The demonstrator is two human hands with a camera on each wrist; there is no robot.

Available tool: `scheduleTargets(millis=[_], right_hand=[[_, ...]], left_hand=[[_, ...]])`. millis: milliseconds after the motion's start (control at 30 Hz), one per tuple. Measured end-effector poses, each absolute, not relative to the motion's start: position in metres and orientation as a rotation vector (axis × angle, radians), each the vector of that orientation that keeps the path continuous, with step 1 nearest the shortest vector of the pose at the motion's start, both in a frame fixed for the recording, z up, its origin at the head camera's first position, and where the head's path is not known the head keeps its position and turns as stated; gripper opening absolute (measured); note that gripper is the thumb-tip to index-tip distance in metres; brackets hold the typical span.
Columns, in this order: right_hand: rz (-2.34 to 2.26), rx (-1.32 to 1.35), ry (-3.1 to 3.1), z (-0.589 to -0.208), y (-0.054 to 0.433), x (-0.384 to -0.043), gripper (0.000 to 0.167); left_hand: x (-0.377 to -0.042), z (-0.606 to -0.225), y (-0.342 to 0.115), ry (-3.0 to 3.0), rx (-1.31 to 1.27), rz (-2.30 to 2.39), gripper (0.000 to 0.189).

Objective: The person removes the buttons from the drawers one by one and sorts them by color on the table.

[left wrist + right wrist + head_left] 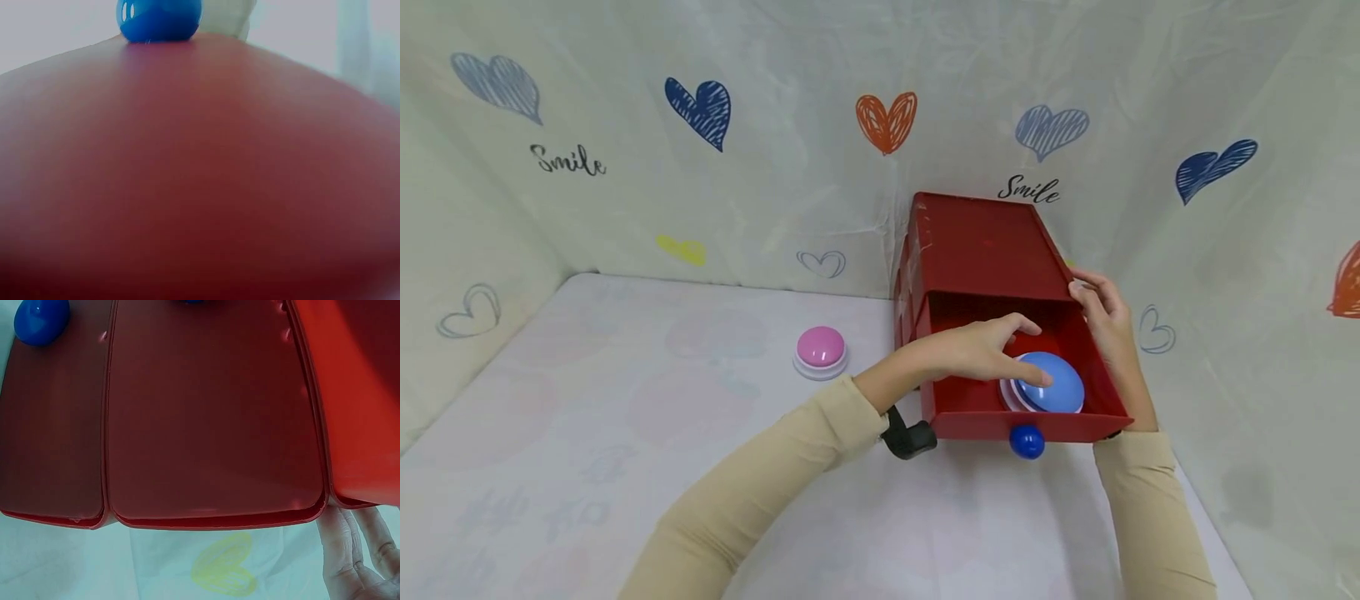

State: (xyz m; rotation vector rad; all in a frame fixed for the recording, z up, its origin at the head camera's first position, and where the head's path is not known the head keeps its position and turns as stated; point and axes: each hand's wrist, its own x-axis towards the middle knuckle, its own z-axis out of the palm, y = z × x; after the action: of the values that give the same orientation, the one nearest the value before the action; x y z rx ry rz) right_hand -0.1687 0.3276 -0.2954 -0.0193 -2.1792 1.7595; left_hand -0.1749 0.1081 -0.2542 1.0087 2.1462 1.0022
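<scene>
A red drawer cabinet (pixel 988 246) stands at the back right, its top drawer (pixel 958 396) pulled out. In that drawer lies a round push button with a blue dome (pixel 1060 383) and a pale base, tilted. My left hand (pixel 981 350) reaches in over the drawer, thumb across the blue dome and fingers spread above it. The right hand (pixel 1101 308) rests against the cabinet's right side, fingertips at the upper edge; in the right wrist view its fingers (pixel 342 547) lie along the side. A blue knob (pixel 1027 442) sits on the drawer front, seen close in the left wrist view.
A pink push button (pixel 820 347) with a white base stands on the white-covered table (pixel 700 400), left of the cabinet. Lower drawer fronts (pixel 212 425) show in the right wrist view. A pale curtain (pixel 790 183) printed with hearts hangs close behind and beside the cabinet.
</scene>
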Motion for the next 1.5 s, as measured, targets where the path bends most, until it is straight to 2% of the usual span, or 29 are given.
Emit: scheduleTargets(millis=[633,867,1067,1300,1500], right_hand=[[1.732,-0.045,-2.161,-0.2962,0.3273,-0.1722,0.027],[1.746,-0.029,-2.138,-0.2975,0.3285,-0.1736,0.025],[1.765,-0.032,-2.156,-0.2962,0.3276,-0.1709,0.030],[1.759,-0.050,-2.162,-0.2924,0.3240,-0.1680,0.027],[1.726,-0.039,-2.199,-0.2973,0.3295,-0.1698,0.034]], left_hand=[[-0.1728,-0.2605,0.1104,2.068,1.027,0.922,0.069],[-0.1743,-0.2616,0.1119,2.091,1.090,0.919,0.063],[-0.1750,-0.2610,0.1132,2.168,1.170,0.875,0.057],[-0.1726,-0.2611,0.1134,2.192,1.103,0.907,0.053],[-0.1713,-0.2607,0.1144,2.215,1.072,0.927,0.054]])
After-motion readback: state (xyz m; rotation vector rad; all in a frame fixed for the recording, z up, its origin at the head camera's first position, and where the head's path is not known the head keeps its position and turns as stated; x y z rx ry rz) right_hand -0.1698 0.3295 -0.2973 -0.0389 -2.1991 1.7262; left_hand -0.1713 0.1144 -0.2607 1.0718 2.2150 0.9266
